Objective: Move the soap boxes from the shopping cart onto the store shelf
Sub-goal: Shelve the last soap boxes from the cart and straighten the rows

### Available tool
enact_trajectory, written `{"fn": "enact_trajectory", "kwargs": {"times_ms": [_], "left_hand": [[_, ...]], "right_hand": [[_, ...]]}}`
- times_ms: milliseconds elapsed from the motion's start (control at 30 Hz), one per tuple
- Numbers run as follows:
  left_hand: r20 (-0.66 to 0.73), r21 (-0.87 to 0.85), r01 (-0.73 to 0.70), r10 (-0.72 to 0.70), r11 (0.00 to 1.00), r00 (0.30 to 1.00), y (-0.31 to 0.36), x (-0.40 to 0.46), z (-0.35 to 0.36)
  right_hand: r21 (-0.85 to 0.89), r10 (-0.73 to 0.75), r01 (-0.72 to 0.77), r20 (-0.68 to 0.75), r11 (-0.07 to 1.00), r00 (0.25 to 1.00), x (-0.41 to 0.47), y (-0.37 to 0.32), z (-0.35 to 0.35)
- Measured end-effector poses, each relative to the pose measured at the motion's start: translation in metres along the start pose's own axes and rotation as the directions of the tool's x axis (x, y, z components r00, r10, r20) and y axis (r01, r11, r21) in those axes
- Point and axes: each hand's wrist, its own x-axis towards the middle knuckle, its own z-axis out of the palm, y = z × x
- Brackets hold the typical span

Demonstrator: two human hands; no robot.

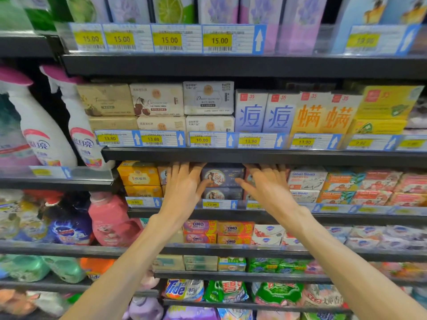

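Both hands reached into shelf (254,213); left hand (184,183) and right hand (268,185) flanked dark soap box (223,177), fingers straight, thumbs touching its front, not gripping.

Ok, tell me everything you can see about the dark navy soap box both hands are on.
The dark navy soap box is a flat carton, apparently printed card, with a round picture of a figure at its left and small pale lettering at the top right. It lies level, front face out, stacked on a second matching navy box on the shelf under the 13.90 tags. The left hand and right hand flank it, fingers straight, reaching over its ends with thumbs on its front face. Its back is hidden.
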Motion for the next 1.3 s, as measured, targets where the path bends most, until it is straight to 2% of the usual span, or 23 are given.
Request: {"fn": "enact_trajectory", "kwargs": {"times_ms": [667, 867, 1133, 1300], "left_hand": [[0.044, 0.026, 0.017, -0.018, 1.000, 0.999, -0.005, 0.005, -0.001], [0.013, 0.017, 0.023, -0.024, 1.000, 1.000, -0.003, 0.003, 0.001], [-0.020, 0.004, 0.022, -0.022, 1.000, 1.000, 0.000, 0.003, 0.002], [-0.028, -0.002, 0.016, -0.016, 1.000, 0.999, -0.002, 0.002, 0.004]], "right_hand": [[0.013, 0.038, -0.039, 0.116, 0.999, 0.993, 0.007, -0.007, -0.012], [0.035, 0.047, -0.053, 0.143, 0.998, 0.989, 0.009, -0.006, -0.012], [0.162, 0.070, -0.096, 0.159, 0.982, 0.985, 0.011, -0.003, -0.011], [0.134, 0.082, -0.106, 0.174, 0.985, 0.981, 0.010, -0.004, -0.014]]}}
